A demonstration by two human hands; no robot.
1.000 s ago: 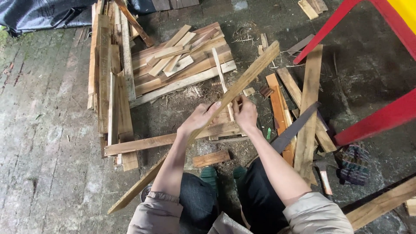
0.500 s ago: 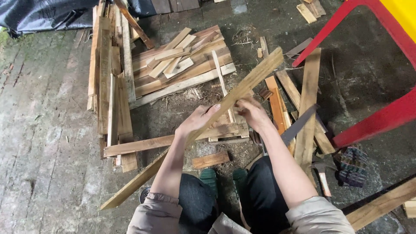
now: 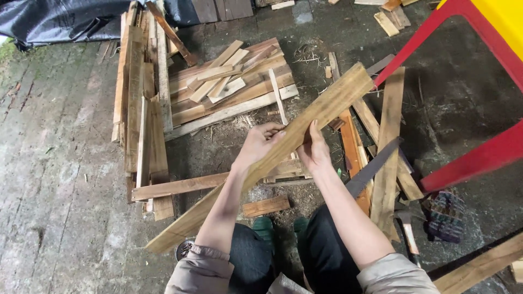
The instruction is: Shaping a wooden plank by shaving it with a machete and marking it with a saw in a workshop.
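I hold the long plank (image 3: 283, 147) slanted, left hand (image 3: 259, 144) and right hand (image 3: 316, 152) clamped mid-length; I'd grip near its balance point.

no packages, no labels, no signs, no screens in view

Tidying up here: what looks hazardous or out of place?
A saw blade lies loose across boards beside the right hand, amid scattered offcuts. Both hands grip one long plank.
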